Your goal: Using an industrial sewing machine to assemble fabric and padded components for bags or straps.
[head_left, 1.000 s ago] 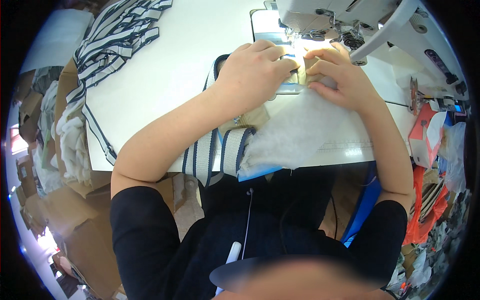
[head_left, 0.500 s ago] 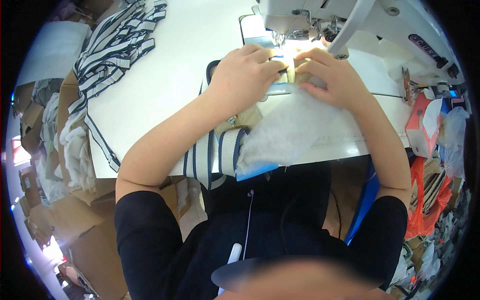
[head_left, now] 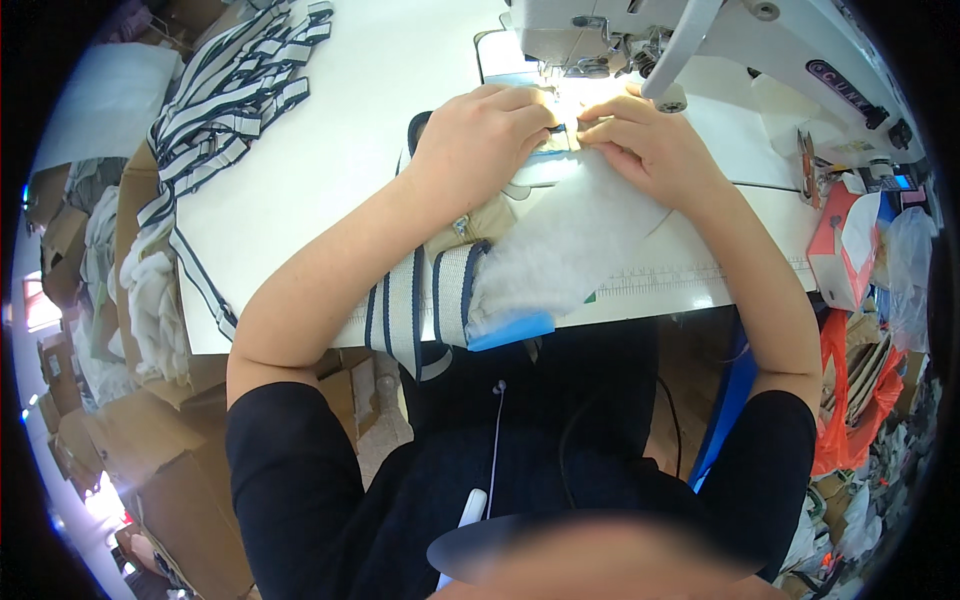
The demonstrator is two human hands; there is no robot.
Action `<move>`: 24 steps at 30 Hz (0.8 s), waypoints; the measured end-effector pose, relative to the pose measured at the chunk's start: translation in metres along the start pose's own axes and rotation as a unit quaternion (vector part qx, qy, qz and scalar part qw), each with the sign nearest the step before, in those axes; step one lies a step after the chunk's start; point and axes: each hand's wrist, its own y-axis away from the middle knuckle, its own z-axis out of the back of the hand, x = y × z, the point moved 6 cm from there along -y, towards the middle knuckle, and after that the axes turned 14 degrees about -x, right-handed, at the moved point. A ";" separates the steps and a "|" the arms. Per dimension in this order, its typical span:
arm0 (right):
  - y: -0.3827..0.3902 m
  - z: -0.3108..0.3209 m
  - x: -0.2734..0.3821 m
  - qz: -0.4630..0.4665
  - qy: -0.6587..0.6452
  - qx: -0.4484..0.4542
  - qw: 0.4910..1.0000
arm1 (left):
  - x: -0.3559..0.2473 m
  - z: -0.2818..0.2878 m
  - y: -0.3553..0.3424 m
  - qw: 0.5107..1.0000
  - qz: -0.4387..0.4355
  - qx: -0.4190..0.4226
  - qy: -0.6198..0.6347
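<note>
At the lit needle area of a white sewing machine (head_left: pixel 590 40), both my hands work on a beige fabric piece (head_left: pixel 556 142) with a blue edge. My left hand (head_left: pixel 485 140) has its bent fingers pressed down on the piece's left side. From the right, my right hand (head_left: pixel 645 145) pinches its edge with thumb and fingers together. A white fluffy sheet (head_left: pixel 560 240) spreads from under the hands toward the table's front edge. By my left forearm lie a navy-edged white webbing strap (head_left: pixel 453 295), a beige part with a metal fitting (head_left: pixel 462 228) and a blue strip (head_left: pixel 510 332).
A heap of navy-and-white straps (head_left: pixel 225 100) lies at the table's far left. To the right are small snips (head_left: pixel 806 160), a red-and-white box (head_left: pixel 842 250) and a red plastic bag (head_left: pixel 850 400). Cardboard boxes (head_left: pixel 200 520) stand at the lower left.
Both hands and the fabric have shifted slightly away from me, toward the needle. The fluffy sheet has slid with them, and the beige piece sits farther under the machine head.
</note>
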 end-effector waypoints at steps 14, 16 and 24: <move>0.000 -0.004 0.001 -0.009 0.020 0.019 1.000 | 0.006 0.001 0.004 1.000 0.026 0.006 0.013; -0.002 -0.001 0.002 -0.004 0.026 0.010 1.000 | 0.008 -0.002 0.002 0.999 0.025 0.045 0.002; -0.008 -0.002 -0.008 0.003 0.034 -0.012 0.999 | 0.019 -0.009 -0.002 1.000 0.017 -0.008 -0.018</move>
